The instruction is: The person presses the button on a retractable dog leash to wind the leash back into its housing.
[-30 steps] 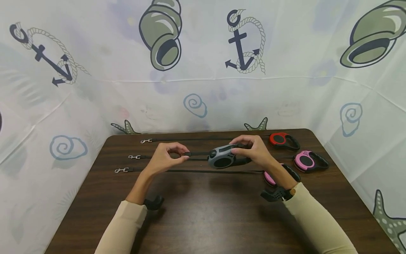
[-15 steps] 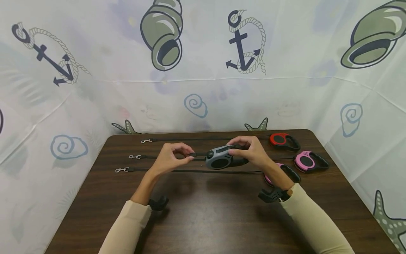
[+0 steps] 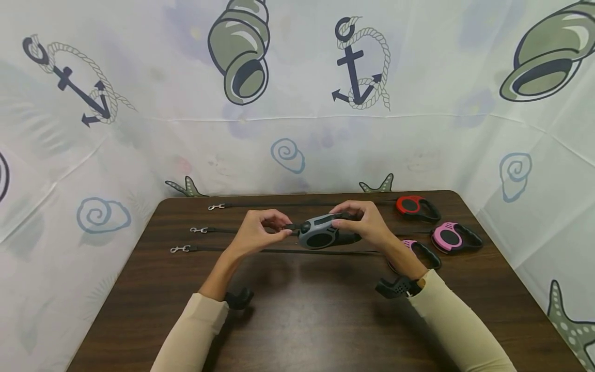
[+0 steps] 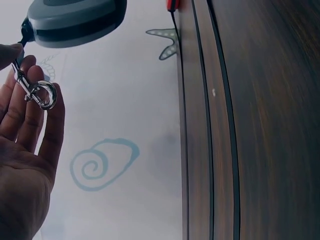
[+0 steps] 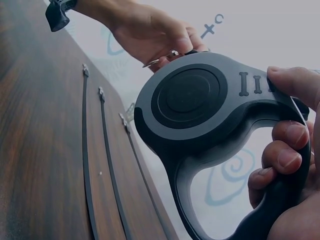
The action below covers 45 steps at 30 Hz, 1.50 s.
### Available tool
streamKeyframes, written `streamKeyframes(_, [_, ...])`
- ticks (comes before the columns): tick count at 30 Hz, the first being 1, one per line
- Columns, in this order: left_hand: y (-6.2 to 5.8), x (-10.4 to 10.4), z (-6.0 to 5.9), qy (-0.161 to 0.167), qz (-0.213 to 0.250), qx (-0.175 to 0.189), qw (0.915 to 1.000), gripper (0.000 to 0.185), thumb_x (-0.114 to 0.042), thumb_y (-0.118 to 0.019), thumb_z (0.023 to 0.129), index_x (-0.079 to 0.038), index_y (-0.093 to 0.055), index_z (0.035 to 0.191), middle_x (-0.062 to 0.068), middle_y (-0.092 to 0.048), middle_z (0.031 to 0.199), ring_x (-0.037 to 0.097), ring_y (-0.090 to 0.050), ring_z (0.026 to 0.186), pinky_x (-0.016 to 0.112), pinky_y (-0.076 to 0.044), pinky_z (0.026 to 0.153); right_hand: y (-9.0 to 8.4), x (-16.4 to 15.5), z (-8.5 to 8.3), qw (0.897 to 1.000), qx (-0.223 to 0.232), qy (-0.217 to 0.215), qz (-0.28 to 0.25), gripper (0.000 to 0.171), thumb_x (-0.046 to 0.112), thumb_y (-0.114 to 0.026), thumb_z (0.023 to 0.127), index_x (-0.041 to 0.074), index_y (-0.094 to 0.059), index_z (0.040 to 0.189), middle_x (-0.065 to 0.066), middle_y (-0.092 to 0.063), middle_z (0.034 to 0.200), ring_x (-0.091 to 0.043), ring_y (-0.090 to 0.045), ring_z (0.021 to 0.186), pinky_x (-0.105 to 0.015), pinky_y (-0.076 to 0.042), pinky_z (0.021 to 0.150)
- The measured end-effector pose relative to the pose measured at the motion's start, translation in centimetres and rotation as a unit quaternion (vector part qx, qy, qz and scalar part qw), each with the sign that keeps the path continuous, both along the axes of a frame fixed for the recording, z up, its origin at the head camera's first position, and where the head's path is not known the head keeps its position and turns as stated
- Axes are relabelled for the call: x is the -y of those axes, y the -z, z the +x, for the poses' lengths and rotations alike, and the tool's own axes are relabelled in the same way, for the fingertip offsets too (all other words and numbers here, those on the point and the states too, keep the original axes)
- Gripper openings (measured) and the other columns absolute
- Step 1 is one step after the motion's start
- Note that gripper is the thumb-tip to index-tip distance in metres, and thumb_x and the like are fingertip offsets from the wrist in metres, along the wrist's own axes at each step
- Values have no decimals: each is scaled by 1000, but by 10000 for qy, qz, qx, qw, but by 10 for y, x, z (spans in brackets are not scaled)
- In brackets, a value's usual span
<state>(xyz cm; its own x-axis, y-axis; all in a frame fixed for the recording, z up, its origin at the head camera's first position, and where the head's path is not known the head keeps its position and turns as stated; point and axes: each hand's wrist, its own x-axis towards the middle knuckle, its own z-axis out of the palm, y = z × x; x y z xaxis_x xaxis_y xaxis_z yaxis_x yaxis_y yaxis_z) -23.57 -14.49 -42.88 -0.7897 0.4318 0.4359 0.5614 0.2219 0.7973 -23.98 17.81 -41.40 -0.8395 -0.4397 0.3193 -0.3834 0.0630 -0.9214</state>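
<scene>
Right hand [image 3: 367, 223] wrapped round grey leash [image 3: 321, 233] handle, thumb on top by the lock, held above tabletop [image 3: 302, 320]; left hand [image 3: 257, 235] just beside it pinching metal clip [image 4: 36, 91], likely steadying the near-fully reeled tape.

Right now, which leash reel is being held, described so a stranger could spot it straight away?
Look at the dark wooden table, then at the two hands raised above its middle. The right hand grips the gray leash reel by its handle, while the left hand pinches its metal clip. It alone is gray and lifted; the red and pink ones lie flat.
</scene>
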Motion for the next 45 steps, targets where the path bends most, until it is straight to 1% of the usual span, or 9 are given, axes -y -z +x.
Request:
streamKeyframes(2, [0,-2,1,8,20,-3,10000,16,-3,-85,86,-7,-79,100,2,-76,85,17,-71,76,29,-61,74,0,1,1,10000,4,22,4,27,8,-78,92,-4,-74,116,-6,-74,86,-19,-63,71,-27,-52,62])
streamKeyframes(12, [-3,-10,2,2,75,4,10000,14,-3,-84,86,-7,-79,99,3,-74,82,18,-68,72,35,-60,68,3,5,-1,9997,-192,147,-27,24,6,-79,92,-1,-76,114,-6,-74,85,-15,-61,69,-26,-52,59])
streamKeyframes(19, [-3,-12,2,-75,-19,-62,10000,14,-3,-84,86,-7,-79,98,3,-73,81,18,-66,70,33,-59,66,3,7,1,9993,-195,313,43,23,5,-79,91,1,-77,114,-7,-73,85,-15,-59,69,-25,-51,59])
streamKeyframes(28, [1,-10,-1,-127,-284,175,9994,13,-5,-86,87,-7,-80,99,3,-75,83,18,-68,72,32,-57,66,5,9,2,9986,-274,295,332,23,5,-79,91,2,-78,114,-7,-70,79,-14,-53,66,-25,-39,57])
streamKeyframes(33, [3,-8,0,-82,-444,350,9984,15,-11,-88,88,-10,-80,101,1,-78,88,18,-71,78,35,-54,70,9,10,1,9988,-182,272,351,23,6,-80,91,1,-78,113,-7,-72,79,-14,-56,66,-24,-44,59])
streamKeyframes(37, [4,-6,2,17,-432,333,9985,17,-12,-88,89,-11,-80,103,1,-78,89,20,-73,78,40,-58,72,11,12,1,9995,-58,202,230,23,5,-81,91,0,-77,113,-8,-74,81,-14,-60,68,-25,-51,61])
streamKeyframes(39, [5,-5,4,51,-423,329,9985,18,-13,-88,89,-11,-79,104,2,-79,93,19,-75,81,41,-61,76,12,13,1,9998,74,132,133,24,4,-80,91,-2,-76,114,-8,-74,83,-14,-64,70,-27,-58,66])
streamKeyframes(42, [9,-2,5,125,-451,405,9981,23,-13,-88,89,-10,-78,110,5,-78,101,19,-75,88,39,-63,82,14,15,3,9995,294,40,87,25,3,-80,91,-4,-76,115,-9,-75,84,-18,-68,73,-34,-63,68])
streamKeyframes(45, [13,1,7,263,-518,560,9967,31,-14,-87,89,-11,-76,117,5,-78,109,17,-75,95,34,-63,85,18,17,4,9990,420,-10,158,25,5,-80,92,-3,-76,115,-11,-74,83,-21,-67,72,-31,-60,67])
